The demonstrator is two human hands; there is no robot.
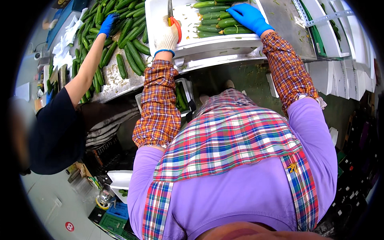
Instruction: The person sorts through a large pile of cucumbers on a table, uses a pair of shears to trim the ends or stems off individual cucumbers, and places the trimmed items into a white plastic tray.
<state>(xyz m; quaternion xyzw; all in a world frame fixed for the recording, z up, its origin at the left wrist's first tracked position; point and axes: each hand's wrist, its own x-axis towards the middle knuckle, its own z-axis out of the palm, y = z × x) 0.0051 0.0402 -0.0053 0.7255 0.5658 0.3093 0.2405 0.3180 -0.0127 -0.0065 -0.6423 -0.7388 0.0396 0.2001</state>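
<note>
My left hand (167, 38), in a white knit glove, is closed around the red-orange handles of scissors (170, 11). Their blades point away from me, over the left wall of a white box (220, 41). Inside the box, green cucumbers (209, 22) lie side by side in rows, some with yellowish blossom ends. My right hand (250, 18), in a blue glove, lies over the right ends of these cucumbers. Its fingers are stretched out to the left and touch them; what is beneath the palm is hidden.
Loose cucumbers (134, 30) are heaped on the metal table (114, 89) to the left, where a co-worker's blue-gloved hand (109, 24) reaches in. Below the table edge stands a crate of cucumbers (182, 96). White boxes (340, 78) are stacked at the right.
</note>
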